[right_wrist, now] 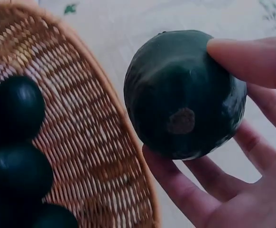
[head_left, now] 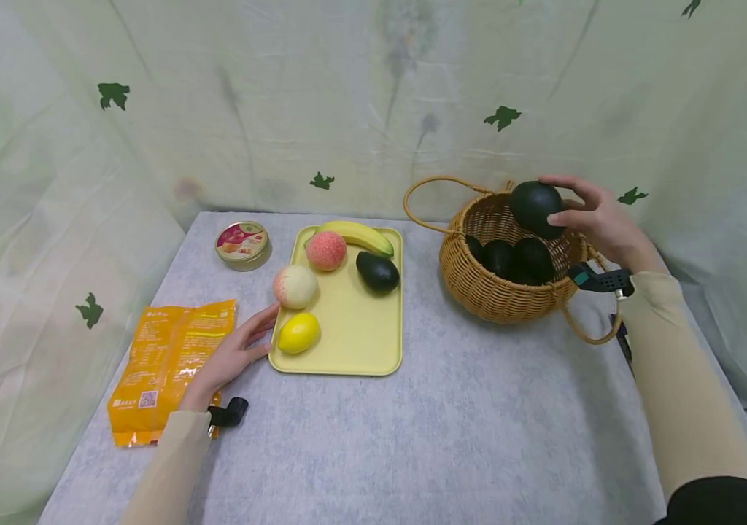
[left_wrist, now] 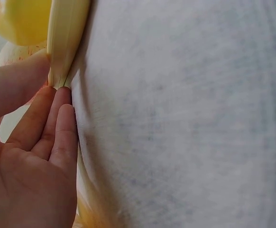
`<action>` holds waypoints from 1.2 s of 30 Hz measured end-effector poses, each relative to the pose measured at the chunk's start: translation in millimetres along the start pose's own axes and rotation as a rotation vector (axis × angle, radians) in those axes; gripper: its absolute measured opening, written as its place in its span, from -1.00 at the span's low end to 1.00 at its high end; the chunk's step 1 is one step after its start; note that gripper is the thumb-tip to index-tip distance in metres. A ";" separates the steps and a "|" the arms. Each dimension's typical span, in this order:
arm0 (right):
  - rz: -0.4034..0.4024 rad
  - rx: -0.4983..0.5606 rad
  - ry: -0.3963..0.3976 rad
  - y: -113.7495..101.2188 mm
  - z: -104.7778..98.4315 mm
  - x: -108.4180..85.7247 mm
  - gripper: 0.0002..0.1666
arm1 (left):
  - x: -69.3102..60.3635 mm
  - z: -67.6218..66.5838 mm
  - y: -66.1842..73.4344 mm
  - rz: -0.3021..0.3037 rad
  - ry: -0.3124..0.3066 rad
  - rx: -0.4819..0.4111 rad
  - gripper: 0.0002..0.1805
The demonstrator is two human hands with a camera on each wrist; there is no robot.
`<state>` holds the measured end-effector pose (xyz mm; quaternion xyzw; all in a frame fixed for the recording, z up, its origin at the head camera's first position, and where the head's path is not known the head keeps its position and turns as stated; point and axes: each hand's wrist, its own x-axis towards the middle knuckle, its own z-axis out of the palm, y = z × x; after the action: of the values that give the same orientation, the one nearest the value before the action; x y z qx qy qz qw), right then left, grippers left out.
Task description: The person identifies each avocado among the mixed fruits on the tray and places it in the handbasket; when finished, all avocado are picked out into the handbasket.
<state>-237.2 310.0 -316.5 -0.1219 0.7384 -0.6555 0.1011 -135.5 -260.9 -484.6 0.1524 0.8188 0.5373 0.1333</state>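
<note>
My right hand grips a dark green avocado between thumb and fingers, over the back right rim of a wicker basket. In the right wrist view the avocado shows a round brown stem scar. Several more dark avocados lie in the basket. At the left edge of a pale yellow tray, my left hand touches the rim with straight fingers and thumb. On the tray are a lemon, two peaches, a banana and another avocado.
Left of the tray stands a round tin with a fruit label. An orange packet lies partly under my left forearm. The basket's handles stick out on both sides. A patterned curtain hangs behind the table.
</note>
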 end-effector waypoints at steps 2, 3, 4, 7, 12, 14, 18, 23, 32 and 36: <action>0.006 -0.007 0.009 1.2 -7.8 -2.4 -0.33 | -0.3 -0.1 0.2 -0.003 0.002 0.004 -0.32; 0.013 -0.021 0.016 1.6 -10.8 -3.4 -0.34 | -0.4 -0.2 0.4 -0.005 0.001 0.005 -0.31; 0.022 -0.042 0.023 2.0 -13.2 -4.1 -0.34 | -0.4 -0.4 0.4 -0.010 0.002 0.007 -0.31; 0.065 -0.126 0.030 3.8 -17.4 -5.3 -0.34 | -0.3 -0.6 1.1 -0.025 -0.001 0.007 -0.31; 0.122 -0.286 0.005 10.6 -15.0 -4.7 -0.34 | -0.3 -0.9 1.7 -0.035 -0.002 0.008 -0.30; 0.142 -0.329 -0.005 13.4 -12.2 -4.5 -0.33 | -0.4 -0.9 2.1 -0.038 -0.001 0.007 -0.30; 0.180 -0.391 -0.032 17.5 -5.0 -3.9 -0.33 | -0.6 -0.8 1.3 -0.044 -0.001 -0.002 -0.31; 0.164 -0.426 -0.118 23.4 1.7 -1.6 -0.42 | -0.5 -0.5 0.6 -0.057 0.001 -0.007 -0.31; 0.114 -0.449 -0.155 18.3 17.2 -4.7 -0.49 | -0.4 0.5 2.1 -0.083 0.006 -0.013 -0.30; 0.072 -0.417 -0.124 14.6 30.1 -4.0 -0.47 | -0.3 0.5 1.5 -0.077 0.005 -0.008 -0.30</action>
<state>-224.8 284.5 -334.7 -0.1535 0.8544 -0.4756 0.1422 -134.9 -260.1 -483.3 0.1189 0.8222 0.5353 0.1524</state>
